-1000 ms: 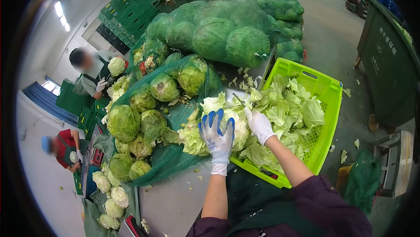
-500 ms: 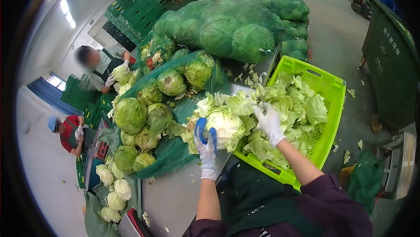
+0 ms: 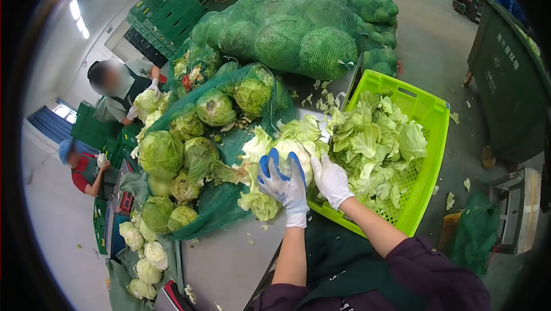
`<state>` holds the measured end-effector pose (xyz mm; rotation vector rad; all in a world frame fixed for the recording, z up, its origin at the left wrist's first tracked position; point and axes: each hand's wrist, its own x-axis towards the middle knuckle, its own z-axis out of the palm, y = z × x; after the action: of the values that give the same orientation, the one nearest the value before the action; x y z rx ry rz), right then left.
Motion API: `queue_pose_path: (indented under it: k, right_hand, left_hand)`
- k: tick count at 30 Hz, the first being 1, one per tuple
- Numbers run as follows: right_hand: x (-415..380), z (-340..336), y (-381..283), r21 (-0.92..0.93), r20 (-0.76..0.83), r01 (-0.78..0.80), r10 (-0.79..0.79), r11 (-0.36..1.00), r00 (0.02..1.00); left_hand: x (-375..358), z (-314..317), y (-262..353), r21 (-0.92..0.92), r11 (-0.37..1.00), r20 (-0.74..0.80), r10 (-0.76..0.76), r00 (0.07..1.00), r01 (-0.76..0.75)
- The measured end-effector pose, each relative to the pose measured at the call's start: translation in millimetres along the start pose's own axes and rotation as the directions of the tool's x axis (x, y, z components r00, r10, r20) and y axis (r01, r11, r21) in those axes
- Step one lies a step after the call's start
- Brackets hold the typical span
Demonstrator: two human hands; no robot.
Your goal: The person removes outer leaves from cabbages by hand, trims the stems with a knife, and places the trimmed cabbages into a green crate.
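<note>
A pale cabbage (image 3: 295, 149) with loose outer leaves sits between my hands at the table's edge. My left hand (image 3: 285, 180), in a white and blue glove, lies against its near left side with the fingers spread over it. On the right, my right hand (image 3: 332, 180), in a white glove, presses its closed fingers against the cabbage's side; its fingertips are partly hidden by leaves. Torn leaves (image 3: 258, 199) hang by my left hand. Beside my right hand stands a lime-green crate (image 3: 433, 156) holding many loose leaves (image 3: 373, 144).
An open green net (image 3: 229, 202) with whole cabbages (image 3: 162, 151) lies to the left. Filled net sacks (image 3: 287, 35) are behind. Peeled cabbages (image 3: 154, 256) lie at lower left. Two people (image 3: 123, 87) work at far left. A large green bin (image 3: 505, 81) stands at right.
My right hand has moved left from the crate's edge onto the cabbage. My left hand has shifted right and spread over the cabbage. The view has shifted slightly.
</note>
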<state>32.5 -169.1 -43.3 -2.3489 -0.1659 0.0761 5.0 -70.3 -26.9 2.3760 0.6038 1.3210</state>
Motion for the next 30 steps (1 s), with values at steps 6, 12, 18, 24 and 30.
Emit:
queue_pose_path:
  k: [6, 12, 18, 24, 30]
  right_hand:
    - [32, -3, 19, 0.205, 0.078, -0.003, -0.014, 0.979, 0.997]
    - [75, 14, 55, 0.509, 0.368, -0.423, 0.254, 0.750, 0.894]
    - [58, 13, 64, 0.633, 0.351, -0.329, 0.119, 0.701, 0.929]
    - [65, 33, 68, 0.693, 0.197, -0.309, 0.241, 0.651, 0.950]
    - [34, 2, 22, 0.673, 0.116, -0.112, 0.045, 0.731, 0.992]
  left_hand:
    - [11, 14, 21, 0.204, 0.979, 0.056, -0.016, 0.998, 0.004]
    - [6, 13, 32, 0.198, 0.979, 0.065, 0.028, 0.998, -0.041]
    - [-2, 2, -1, -0.059, 0.978, 0.022, 0.203, 0.979, -0.202]
    - [5, -32, -71, -0.577, 0.749, 0.347, -0.136, 0.928, 0.326]
    - [36, -62, -23, -0.476, 0.748, 0.520, -0.184, 0.834, 0.462]
